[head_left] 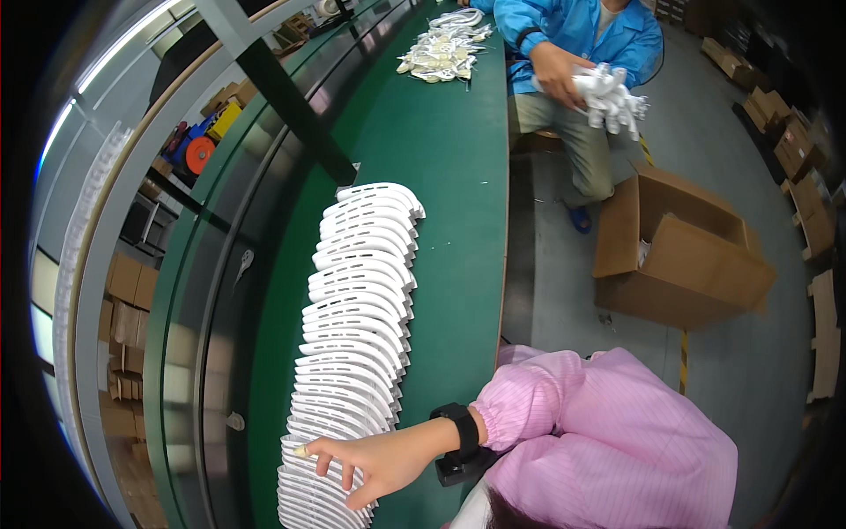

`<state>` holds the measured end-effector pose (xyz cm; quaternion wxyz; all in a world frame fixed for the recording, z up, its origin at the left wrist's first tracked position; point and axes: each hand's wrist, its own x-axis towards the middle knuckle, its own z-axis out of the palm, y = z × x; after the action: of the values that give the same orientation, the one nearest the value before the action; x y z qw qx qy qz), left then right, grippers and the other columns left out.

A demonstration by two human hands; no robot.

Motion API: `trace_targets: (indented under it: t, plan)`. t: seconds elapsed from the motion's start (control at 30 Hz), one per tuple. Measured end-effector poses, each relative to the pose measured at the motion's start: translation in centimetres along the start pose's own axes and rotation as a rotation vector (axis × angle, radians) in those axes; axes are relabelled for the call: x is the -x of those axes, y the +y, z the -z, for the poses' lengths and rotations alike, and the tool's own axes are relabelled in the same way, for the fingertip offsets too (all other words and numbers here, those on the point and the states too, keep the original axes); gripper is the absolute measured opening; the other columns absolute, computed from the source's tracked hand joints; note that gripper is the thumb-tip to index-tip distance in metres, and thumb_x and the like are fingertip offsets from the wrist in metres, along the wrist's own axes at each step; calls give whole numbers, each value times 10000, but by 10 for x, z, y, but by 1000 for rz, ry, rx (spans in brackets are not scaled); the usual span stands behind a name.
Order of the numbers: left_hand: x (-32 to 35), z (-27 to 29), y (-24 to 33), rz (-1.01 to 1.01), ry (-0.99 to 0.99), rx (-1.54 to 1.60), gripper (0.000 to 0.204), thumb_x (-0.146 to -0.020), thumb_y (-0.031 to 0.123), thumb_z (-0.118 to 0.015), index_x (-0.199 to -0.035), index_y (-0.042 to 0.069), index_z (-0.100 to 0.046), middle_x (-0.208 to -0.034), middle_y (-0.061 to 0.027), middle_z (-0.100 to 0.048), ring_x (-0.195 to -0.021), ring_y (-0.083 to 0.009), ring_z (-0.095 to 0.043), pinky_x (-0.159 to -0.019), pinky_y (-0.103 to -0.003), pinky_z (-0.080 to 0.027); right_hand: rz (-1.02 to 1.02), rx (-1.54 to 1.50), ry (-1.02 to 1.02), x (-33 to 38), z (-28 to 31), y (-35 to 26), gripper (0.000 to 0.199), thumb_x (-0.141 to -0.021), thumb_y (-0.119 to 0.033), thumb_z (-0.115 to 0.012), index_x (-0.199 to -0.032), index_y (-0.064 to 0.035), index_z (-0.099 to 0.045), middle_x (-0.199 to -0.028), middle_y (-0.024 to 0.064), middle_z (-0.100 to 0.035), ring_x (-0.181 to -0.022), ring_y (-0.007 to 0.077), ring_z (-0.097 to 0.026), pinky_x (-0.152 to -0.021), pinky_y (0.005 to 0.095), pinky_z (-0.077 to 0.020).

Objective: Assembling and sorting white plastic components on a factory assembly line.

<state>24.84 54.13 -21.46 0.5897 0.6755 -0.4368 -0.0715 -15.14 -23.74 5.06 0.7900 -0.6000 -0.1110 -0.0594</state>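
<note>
A long row of white curved plastic parts [357, 335] lies overlapped like shingles on the green table [449, 167], running from the near edge of the view up toward the middle of the table, just beside a dark conveyor strip [225, 300] on its left.

One hand [370, 463] rests on the near end of the row. Its fingers are spread and slightly bent, palm down, fingertips touching the top parts of the stack; nothing is pinched or gripped. The pink-sleeved arm enters from the lower right, so it is read here as the right hand. A black wristband [464, 430] sits at the cuff of the pink sleeve [608, 423]. The left hand is not in view.

Farther along the table, at its far end, lies a loose heap of small white parts [443, 46].

To the right of the table a seated co-worker in a blue coat [573, 26] holds a bunch of white parts [608, 97] in both hands, above the lap. An open cardboard box [679, 251] stands on the grey floor near that person's feet. More cardboard cartons [793, 141] stand along the far right edge.
</note>
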Motion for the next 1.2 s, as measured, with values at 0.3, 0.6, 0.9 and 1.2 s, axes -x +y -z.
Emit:
trace_targets:
  t: [0.3, 0.6, 0.9, 1.2]
  plan:
    - [151, -2, 68, 117, 261, 321, 369, -931, 97, -520, -1250, -89, -530, -1270, -180, -578, -1127, -252, -560, -963, -351, -444, -3, 27, 39, 9, 6, 8, 809, -884, -96, -646, -1486, -63, -106, -1314, 145, -419, -985, 190, -614, -802, 305, -518]
    - [-55, -244, 283, 761, 828, 14, 395, -924, 194, -552, -1273, 14, -517, -1162, -131, -566, -1062, -226, -529, -919, -346, -440, 106, 221, 638, 65, 69, -14, 648, -866, 13, -612, -1421, -46, -282, -1195, 119, -543, -872, 148, -632, -782, 275, -519]
    - [-66, -232, 308, 863, 658, -106, 361, -868, 109, -542, -1198, -38, -556, -1052, -124, -618, -931, -243, -602, -831, -349, -497, 7, 401, 1077, 100, 147, 13, 520, -903, -21, -539, -1390, -74, -364, -1133, 97, -584, -789, 132, -630, -705, 241, -504]
    - [-179, -282, 292, 898, 440, -573, 1080, -636, 175, -815, -1475, -74, -182, -1444, -239, -375, -1340, -298, -391, -1102, -320, -296, -117, 541, 1263, 148, 175, 36, 473, -960, -107, -523, -1414, -73, -396, -1175, 82, -569, -802, 104, -560, -692, 213, -454]
